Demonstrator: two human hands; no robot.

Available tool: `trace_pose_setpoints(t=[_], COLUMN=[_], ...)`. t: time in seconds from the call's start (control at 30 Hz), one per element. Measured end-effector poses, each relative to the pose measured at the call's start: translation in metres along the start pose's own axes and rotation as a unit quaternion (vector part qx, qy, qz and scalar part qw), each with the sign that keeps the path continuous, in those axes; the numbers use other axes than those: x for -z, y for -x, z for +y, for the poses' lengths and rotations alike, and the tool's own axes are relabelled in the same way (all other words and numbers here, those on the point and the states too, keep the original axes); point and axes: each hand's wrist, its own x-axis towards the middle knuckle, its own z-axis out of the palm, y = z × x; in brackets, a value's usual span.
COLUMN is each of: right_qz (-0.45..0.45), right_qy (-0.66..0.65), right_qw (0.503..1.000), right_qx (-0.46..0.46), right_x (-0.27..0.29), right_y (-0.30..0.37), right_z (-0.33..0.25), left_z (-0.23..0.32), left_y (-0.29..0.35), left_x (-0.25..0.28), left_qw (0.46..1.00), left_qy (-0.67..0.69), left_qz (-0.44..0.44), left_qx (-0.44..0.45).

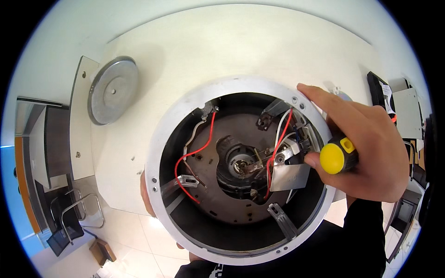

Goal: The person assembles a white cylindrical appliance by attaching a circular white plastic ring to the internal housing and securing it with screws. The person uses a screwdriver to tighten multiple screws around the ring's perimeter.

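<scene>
A round rice cooker body (154,139) with a pale rim is tipped so that its opened underside faces me. Inside are red wires (212,132), white wires, slotted metal brackets (281,221) and a shiny metal plate (290,177) beside a switch assembly. My right hand (371,148) is closed round a screwdriver with a yellow-and-black handle (334,158). Its thumb reaches over the rim near the switch parts, and its index finger rests along the rim's upper right. At the body's left side my left hand (147,197) supports it, mostly hidden behind the wall.
A round grey metal cover (113,90) lies at the left of the pale table (259,46). Small bits (132,158) lie near the table's left part. At the right edge sits a black case (381,95). A metal-framed chair (76,217) stands on the floor at lower left.
</scene>
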Motion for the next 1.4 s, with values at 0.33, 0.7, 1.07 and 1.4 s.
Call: trace_pose_setpoints(t=[0.33, 0.7, 1.07, 1.4], right_qz=[0.034, 0.071, 0.093, 0.089], right_qy=[0.034, 0.022, 0.011, -0.009], right_qw=[0.999, 0.997, 0.996, 0.996], right_qx=[0.003, -0.004, 0.005, 0.011], right_x=[-0.004, -0.014, -0.015, -0.014], right_y=[0.002, 0.001, -0.001, -0.004], right_z=[0.001, 0.005, 0.009, 0.009], left_z=[0.068, 0.062, 0.044, 0.049], left_y=[-0.086, -0.161, -0.144, -0.15], left_x=[0.028, -0.066, -0.089, -0.086], left_qw=[0.934, 0.569, 0.497, 0.479], left_qy=[-0.047, 0.028, 0.17, 0.141], left_qz=[-0.296, -0.82, -0.846, -0.863], left_qx=[-0.195, -0.057, 0.095, 0.078])
